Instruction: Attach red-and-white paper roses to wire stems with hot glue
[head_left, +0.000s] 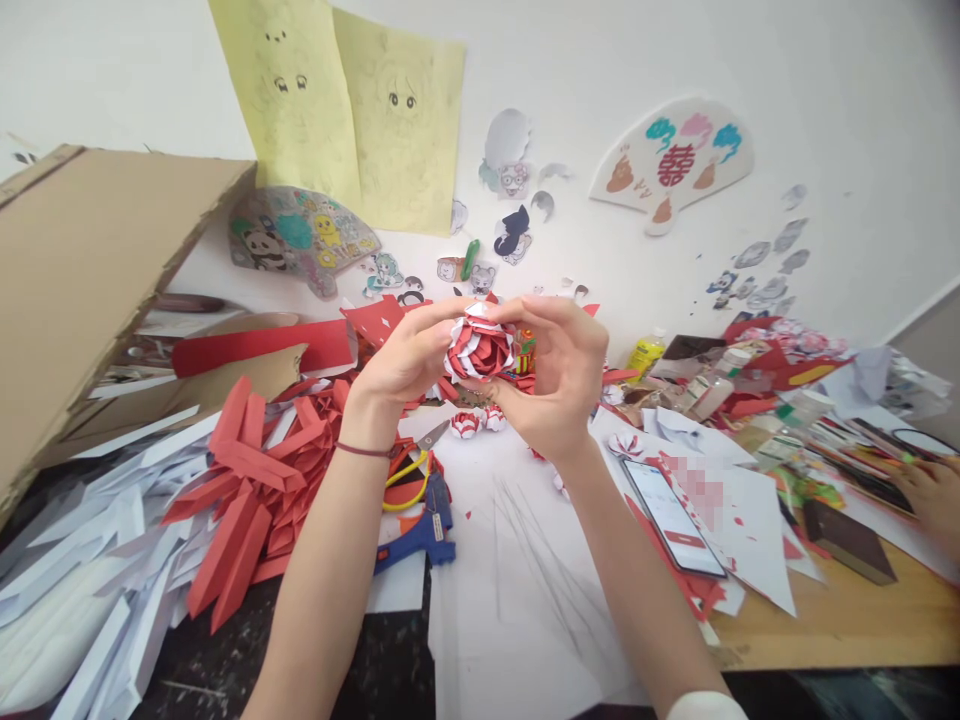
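Note:
Between my two hands, raised above the table, is a red and white paper flower (481,345) with layered, pointed petals. My left hand (409,350) closes on its left side, fingers over the top edge. On the other side my right hand (559,365) grips it, thumb below and fingers curled at the upper right. Below the flower lie smaller red and white paper flowers (466,425). Near my left forearm are yellow-handled scissors (409,480) and a blue glue gun (427,530). Several thin wires (544,570) rest on white paper under my right forearm.
Folded red paper strips (255,460) and white strips (97,550) pile up at left, below a cardboard box (112,230). A phone (671,520) lies at right, near bottles (712,395) and papers. Another person's hand (934,495) is at the far right edge.

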